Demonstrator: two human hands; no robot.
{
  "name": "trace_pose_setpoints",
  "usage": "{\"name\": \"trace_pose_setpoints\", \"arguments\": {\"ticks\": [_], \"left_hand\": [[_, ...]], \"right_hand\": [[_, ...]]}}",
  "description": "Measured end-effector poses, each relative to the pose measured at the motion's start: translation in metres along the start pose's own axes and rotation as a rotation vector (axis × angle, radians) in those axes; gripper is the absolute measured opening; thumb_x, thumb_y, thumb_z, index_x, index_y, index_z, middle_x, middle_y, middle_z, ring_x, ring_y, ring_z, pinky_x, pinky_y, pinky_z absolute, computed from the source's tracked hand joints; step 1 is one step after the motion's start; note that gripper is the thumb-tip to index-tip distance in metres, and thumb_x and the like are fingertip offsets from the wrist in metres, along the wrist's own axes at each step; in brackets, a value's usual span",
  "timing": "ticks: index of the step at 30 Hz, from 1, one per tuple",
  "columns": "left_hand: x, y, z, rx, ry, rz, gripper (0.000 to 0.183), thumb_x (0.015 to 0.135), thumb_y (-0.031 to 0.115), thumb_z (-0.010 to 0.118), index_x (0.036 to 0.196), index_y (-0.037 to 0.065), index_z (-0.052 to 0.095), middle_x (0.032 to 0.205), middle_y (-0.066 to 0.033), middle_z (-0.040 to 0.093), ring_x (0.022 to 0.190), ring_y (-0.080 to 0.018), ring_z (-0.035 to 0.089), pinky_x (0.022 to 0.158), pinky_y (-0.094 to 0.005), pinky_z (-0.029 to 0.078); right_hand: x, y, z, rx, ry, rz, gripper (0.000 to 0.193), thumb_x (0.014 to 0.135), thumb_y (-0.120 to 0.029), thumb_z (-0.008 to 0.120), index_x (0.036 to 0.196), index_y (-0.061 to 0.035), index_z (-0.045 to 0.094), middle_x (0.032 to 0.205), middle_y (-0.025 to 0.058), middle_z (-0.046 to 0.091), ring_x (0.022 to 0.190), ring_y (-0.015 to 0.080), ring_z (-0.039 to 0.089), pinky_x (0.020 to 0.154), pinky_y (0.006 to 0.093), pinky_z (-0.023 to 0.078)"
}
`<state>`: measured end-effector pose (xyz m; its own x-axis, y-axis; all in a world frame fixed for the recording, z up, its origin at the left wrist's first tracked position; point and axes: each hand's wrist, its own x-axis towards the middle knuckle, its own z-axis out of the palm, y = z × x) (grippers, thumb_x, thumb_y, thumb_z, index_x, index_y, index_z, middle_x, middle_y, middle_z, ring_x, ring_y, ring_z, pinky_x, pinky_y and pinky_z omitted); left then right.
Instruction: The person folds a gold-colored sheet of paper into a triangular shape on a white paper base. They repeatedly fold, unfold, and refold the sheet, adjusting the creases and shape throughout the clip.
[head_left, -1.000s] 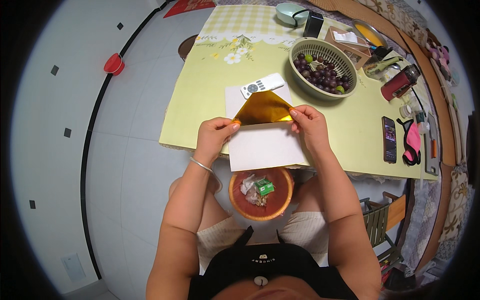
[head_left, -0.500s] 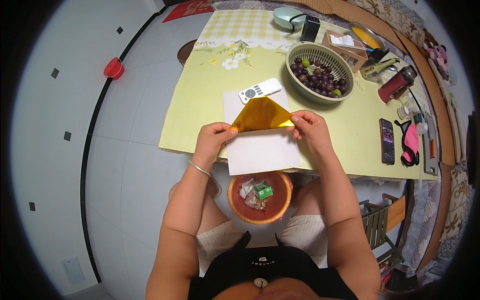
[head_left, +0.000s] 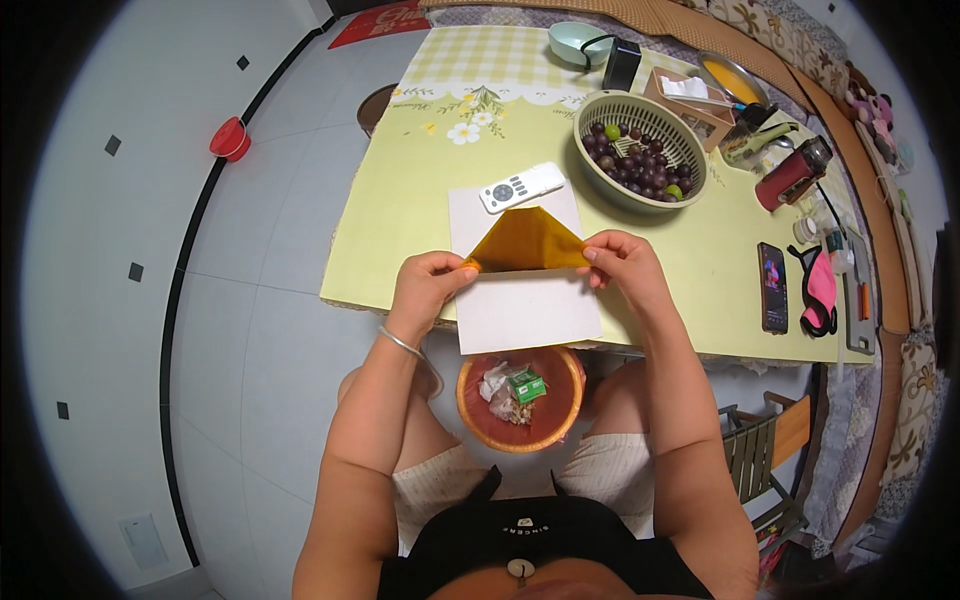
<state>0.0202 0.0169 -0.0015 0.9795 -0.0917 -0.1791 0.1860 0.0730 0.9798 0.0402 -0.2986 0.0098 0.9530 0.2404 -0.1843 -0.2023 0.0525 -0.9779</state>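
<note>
A shiny gold sheet of folded paper (head_left: pixel 528 242), with a flat-topped peak and a straight lower edge, is stretched between my hands. My left hand (head_left: pixel 435 283) pinches its left corner between thumb and fingers. At the opposite corner, my right hand (head_left: pixel 622 262) pinches it the same way. Underneath lies a white sheet (head_left: pixel 528 312) along the table's near edge. A white remote control (head_left: pixel 522 187) rests across the far part of that sheet, just beyond the gold paper's peak.
A colander (head_left: pixel 590 165) of dark grapes stands beyond my right hand. Farther right are a tissue box (head_left: pixel 712 132), a red thermos (head_left: pixel 793 174), a phone (head_left: pixel 772 288) and a pink-and-black mask (head_left: pixel 817 290). Below the table edge, a bin (head_left: pixel 470 425) holding rubbish sits between my legs.
The gold paper and both hands sit slightly lower in the picture, as the whole view shifts a little. Its bright glare at the right corner has dimmed. Both corners stay pinched.
</note>
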Motion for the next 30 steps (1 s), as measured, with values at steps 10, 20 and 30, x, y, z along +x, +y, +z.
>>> {"name": "trace_pose_setpoints", "arguments": {"ticks": [10,20,30], "left_hand": [[0.001,0.002,-0.004,-0.095,-0.007,0.071,0.019,0.095,0.011,0.072,0.106,-0.004,0.073,0.076,0.0014,0.062,0.061,-0.0045,0.046,0.053,-0.0200,0.035],[0.000,-0.003,0.002,0.053,0.020,0.055,0.015,0.095,0.010,0.069,0.104,-0.001,0.074,0.078,0.0008,0.064,0.065,-0.0058,0.052,0.057,-0.0201,0.039],[-0.001,-0.009,0.004,0.129,0.028,0.070,0.013,0.093,0.008,0.072,0.102,-0.001,0.075,0.078,0.0025,0.065,0.067,-0.0048,0.055,0.060,-0.0198,0.043]], "right_hand": [[-0.008,-0.001,-0.032,0.155,0.228,-0.501,0.009,0.093,-0.006,0.073,0.100,-0.0001,0.073,0.088,0.0031,0.069,0.079,0.0100,0.061,0.075,0.0262,0.050],[0.006,0.016,-0.152,0.613,0.914,-0.490,0.009,0.098,-0.007,0.068,0.101,0.0009,0.064,0.087,0.0068,0.068,0.061,0.0078,0.054,0.052,0.0208,0.044],[0.016,0.041,-0.178,0.392,1.147,-0.293,0.011,0.095,0.000,0.068,0.104,0.0023,0.063,0.083,0.0087,0.068,0.067,0.0148,0.067,0.052,0.0239,0.054]]}}
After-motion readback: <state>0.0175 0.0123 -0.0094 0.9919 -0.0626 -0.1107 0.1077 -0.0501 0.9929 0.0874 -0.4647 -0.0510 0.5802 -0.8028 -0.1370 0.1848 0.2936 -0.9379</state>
